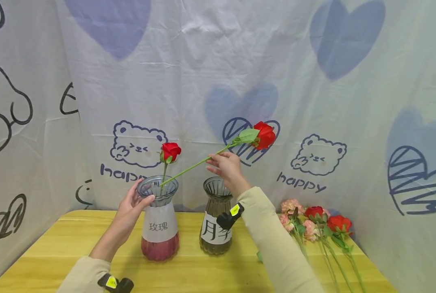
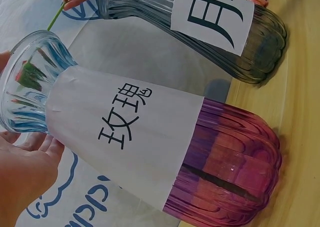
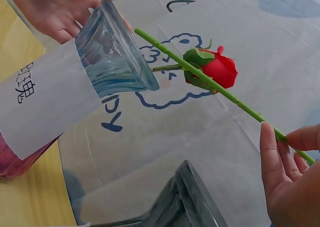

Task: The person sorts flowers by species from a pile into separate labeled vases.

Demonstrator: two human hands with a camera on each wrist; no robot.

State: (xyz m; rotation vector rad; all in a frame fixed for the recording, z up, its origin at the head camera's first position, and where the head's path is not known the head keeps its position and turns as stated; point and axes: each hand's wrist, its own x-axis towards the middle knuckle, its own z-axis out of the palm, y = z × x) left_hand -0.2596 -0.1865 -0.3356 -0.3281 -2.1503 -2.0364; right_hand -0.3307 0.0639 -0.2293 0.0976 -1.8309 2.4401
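My left hand (image 1: 131, 205) holds the neck of a glass vase (image 1: 160, 248) with a pink-purple base and a white paper label, thumb at the front of the rim. One red rose (image 1: 171, 151) stands in this vase, its bloom above the mouth. Between thumb and fingers, my right hand (image 1: 226, 169) pinches the green stem (image 3: 240, 103) of another red rose (image 1: 264, 135). That stem slants down leftward, its cut end near the vase mouth; the right wrist view shows it crossing in front of the standing rose. Below the right hand is a grey glass vase (image 1: 215, 246), also labelled.
On the right of the wooden table (image 1: 93, 228) lie several loose flowers: red roses (image 1: 339, 224) and pink blooms (image 1: 292, 206), stems toward the front. A white printed cloth (image 1: 188, 101) hangs close behind the vases and along both sides.
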